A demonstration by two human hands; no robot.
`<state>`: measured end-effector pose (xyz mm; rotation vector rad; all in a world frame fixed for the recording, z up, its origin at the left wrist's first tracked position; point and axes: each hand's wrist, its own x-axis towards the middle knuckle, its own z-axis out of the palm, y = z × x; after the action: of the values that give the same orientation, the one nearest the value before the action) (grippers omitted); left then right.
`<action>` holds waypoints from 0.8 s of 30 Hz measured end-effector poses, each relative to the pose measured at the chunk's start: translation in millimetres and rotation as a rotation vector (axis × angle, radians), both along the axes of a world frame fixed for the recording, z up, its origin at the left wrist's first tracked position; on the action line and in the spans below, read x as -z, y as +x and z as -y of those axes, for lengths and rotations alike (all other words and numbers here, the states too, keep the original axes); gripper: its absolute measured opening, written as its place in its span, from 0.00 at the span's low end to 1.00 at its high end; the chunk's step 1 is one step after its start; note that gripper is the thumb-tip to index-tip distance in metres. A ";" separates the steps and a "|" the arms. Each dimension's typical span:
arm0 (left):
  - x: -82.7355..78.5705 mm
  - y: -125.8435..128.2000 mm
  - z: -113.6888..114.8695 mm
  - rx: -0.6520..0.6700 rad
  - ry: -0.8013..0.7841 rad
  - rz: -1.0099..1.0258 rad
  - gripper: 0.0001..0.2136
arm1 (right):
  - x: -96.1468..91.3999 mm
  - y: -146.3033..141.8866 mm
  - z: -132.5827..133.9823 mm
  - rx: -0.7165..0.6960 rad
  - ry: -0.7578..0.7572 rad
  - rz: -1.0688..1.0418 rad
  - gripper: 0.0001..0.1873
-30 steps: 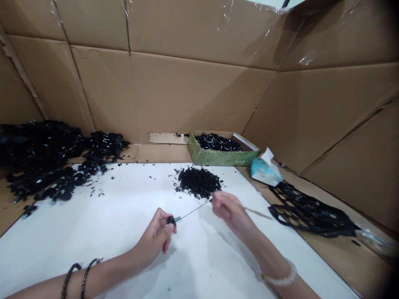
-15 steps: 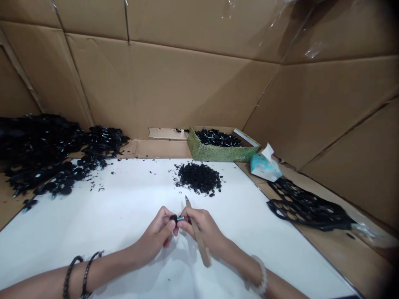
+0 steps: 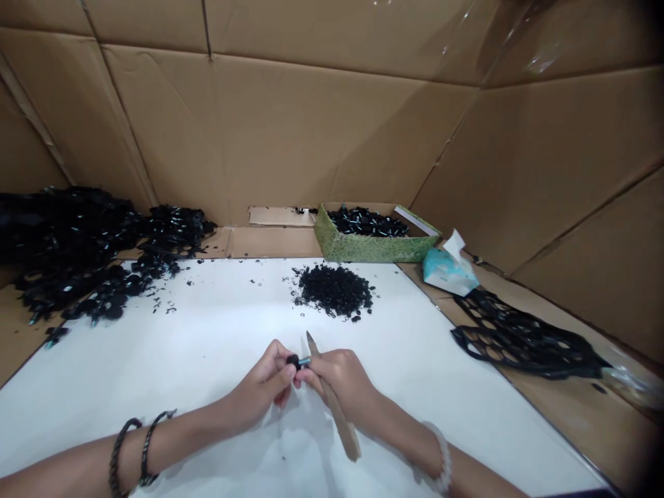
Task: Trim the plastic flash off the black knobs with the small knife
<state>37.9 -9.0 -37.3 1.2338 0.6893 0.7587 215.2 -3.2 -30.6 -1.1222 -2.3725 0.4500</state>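
My left hand pinches a black round rubber piece between thumb and fingers. A short metal stud sticks out of that piece toward my right hand. My right hand is closed around a slim knife with a dark pointed tip and a brown, wrapped-looking handle. The knife slants across the palm, its tip pointing away from me. The right thumb and index finger also meet the stud's end. Beyond the hands lies a heap of small black rings and scraps on the white board.
Left, a large pile of black studded parts spills onto the board. At the back stands a green box filled with similar parts. A tissue pack and black perforated rubber sheets lie right. Cardboard walls enclose the area.
The camera view has shifted slightly. The knife's handle end has swung a little toward me and to the right. Both hands still hold the stud piece between them.
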 end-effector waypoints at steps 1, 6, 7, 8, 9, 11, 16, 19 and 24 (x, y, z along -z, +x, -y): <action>-0.1 0.0 0.1 -0.016 0.001 -0.002 0.17 | -0.1 -0.5 1.1 -0.012 -0.034 -0.021 0.27; 4.4 -1.3 0.9 -0.047 0.062 -0.081 0.15 | -11.9 3.6 4.7 -0.125 -0.487 -0.216 0.26; 5.1 -1.8 1.3 -0.046 0.070 -0.100 0.14 | -14.8 5.5 4.5 -0.133 -0.566 -0.268 0.27; 5.3 -2.2 1.7 -0.047 0.074 -0.117 0.14 | -17.3 7.4 4.2 -0.138 -0.634 -0.316 0.27; 5.0 -2.6 2.3 -0.050 0.076 -0.131 0.13 | -19.1 9.4 3.8 -0.140 -0.697 -0.363 0.28; 3.4 -3.2 3.8 -0.057 0.086 -0.160 0.13 | -20.1 12.7 2.9 -0.129 -0.823 -0.453 0.29; 0.6 -4.9 5.7 -0.049 0.121 -0.189 0.12 | -14.5 17.2 -0.1 -0.145 -1.009 -0.848 0.31; 2.5 -6.1 4.0 -0.053 0.116 -0.173 0.12 | -11.8 20.1 -5.4 -0.138 -1.136 -1.120 0.31; 6.0 -5.9 0.9 -0.116 0.067 -0.125 0.12 | -10.5 29.2 -13.7 -0.160 -1.363 -1.306 0.29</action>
<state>32.0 -9.9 -43.3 1.3192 0.8497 0.8101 244.5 10.5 -20.2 -0.5800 -0.7821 2.1700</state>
